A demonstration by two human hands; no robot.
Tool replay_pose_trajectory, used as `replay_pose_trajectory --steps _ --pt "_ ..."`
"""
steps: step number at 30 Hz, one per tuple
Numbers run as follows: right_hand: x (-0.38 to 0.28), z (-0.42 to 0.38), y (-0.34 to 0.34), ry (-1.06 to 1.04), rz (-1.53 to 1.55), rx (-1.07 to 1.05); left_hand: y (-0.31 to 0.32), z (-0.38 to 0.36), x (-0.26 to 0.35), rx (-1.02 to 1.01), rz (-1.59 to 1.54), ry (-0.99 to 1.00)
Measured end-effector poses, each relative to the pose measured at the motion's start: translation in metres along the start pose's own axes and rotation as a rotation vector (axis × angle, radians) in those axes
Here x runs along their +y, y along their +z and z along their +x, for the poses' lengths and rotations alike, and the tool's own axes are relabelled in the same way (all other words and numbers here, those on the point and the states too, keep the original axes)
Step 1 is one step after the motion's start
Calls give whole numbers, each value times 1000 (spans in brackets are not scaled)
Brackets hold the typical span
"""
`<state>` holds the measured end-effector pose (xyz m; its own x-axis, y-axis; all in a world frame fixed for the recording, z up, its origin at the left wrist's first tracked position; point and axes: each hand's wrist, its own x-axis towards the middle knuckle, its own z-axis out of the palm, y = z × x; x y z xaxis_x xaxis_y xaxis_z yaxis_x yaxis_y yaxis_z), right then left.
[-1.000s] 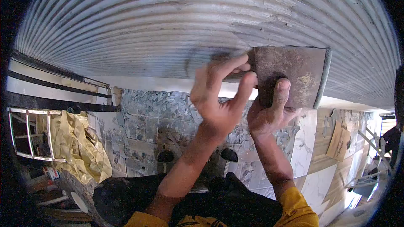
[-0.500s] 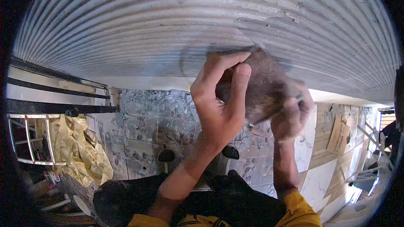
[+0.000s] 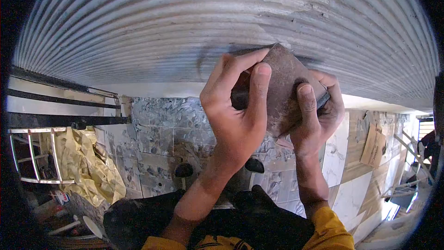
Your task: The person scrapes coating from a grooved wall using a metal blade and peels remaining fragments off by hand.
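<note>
A flat, dusty brown square piece (image 3: 284,83) with a dark right edge is held up between both hands, one corner pointing up. Its upper edge overlaps the grey ribbed wall (image 3: 175,32) in this view. My left hand (image 3: 236,106) closes around the left side, thumb along the face and index finger stretched to the top corner. My right hand (image 3: 319,115) grips the lower right side, its thumb pressed on the face and the other fingers curled behind the edge. The back of the piece is hidden.
Grey debris spots the tiled floor (image 3: 157,134) below. Crumpled yellow sheeting (image 3: 88,166) lies at left beside a white metal frame (image 3: 34,155), under dark rails (image 3: 69,119). A cardboard piece (image 3: 373,146) rests on the floor at right, with metal legs (image 3: 414,157) beyond it.
My right hand, blurred before at the lower right edge, now holds still with its thumb on the piece's face. The piece and my left hand have shifted slightly left.
</note>
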<state>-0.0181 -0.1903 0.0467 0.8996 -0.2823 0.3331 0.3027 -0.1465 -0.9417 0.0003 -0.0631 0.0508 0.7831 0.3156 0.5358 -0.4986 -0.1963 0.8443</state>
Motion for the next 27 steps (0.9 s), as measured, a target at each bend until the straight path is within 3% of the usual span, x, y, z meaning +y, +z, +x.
replay_pose_trajectory --steps 6,18,20,25,27 --pt "-5 -4 4 81 160 41 -7 5 11 -55 -32 -78" --pt "-15 -4 4 142 162 53 -8 6 17 -101 -43 -124" --pt "-14 -2 0 126 115 32 -9 6 21 -108 -86 -244" --pt "-15 6 4 96 76 16 0 5 6 -47 -75 -80" --pt "-2 9 6 -10 74 49 3 4 1 -38 -18 -45"
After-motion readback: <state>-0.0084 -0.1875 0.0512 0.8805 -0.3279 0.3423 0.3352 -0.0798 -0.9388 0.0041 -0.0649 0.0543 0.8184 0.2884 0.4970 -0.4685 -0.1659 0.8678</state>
